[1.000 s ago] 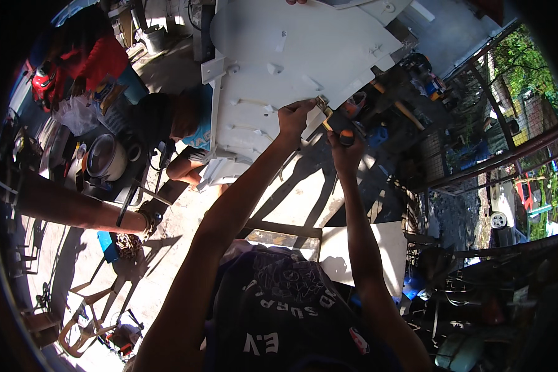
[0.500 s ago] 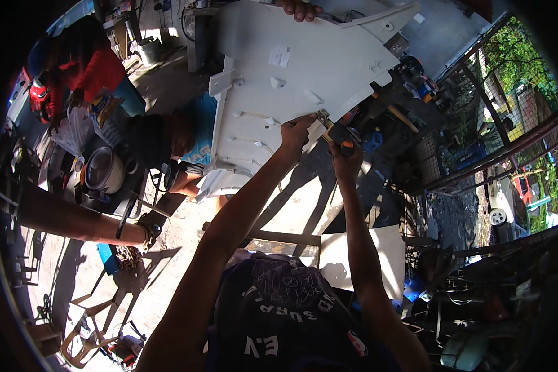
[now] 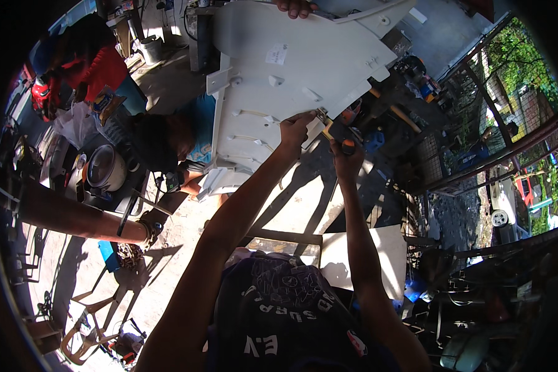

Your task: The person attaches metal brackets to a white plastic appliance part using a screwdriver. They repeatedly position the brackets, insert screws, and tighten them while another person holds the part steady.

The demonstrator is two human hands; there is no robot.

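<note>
We see a shaded work yard with sunlit concrete floor (image 3: 186,224), a wire-mesh fence (image 3: 429,158) at three o'clock and a lidded pot (image 3: 107,168) at nine. At twelve o'clock is the moulded off-white panel (image 3: 322,68), carrying small ribs and a paper label (image 3: 277,54). Our left hand (image 3: 296,127) is at its five-o'clock edge, the fingers curled beside a small metal piece (image 3: 321,113); we cannot tell whether they pinch it. Our right hand (image 3: 348,160), a little lower toward two o'clock, has its fingers closed around what seems a black-and-orange tape measure (image 3: 340,132). Over the panel's top edge, a co-worker's hand (image 3: 296,7) curls its fingers. We judge the panel to be light for its width, quite stiff but flexing in its thin parts, and slippery on its smooth face. It is better held by opposite rims, because the ribs may break.
</note>
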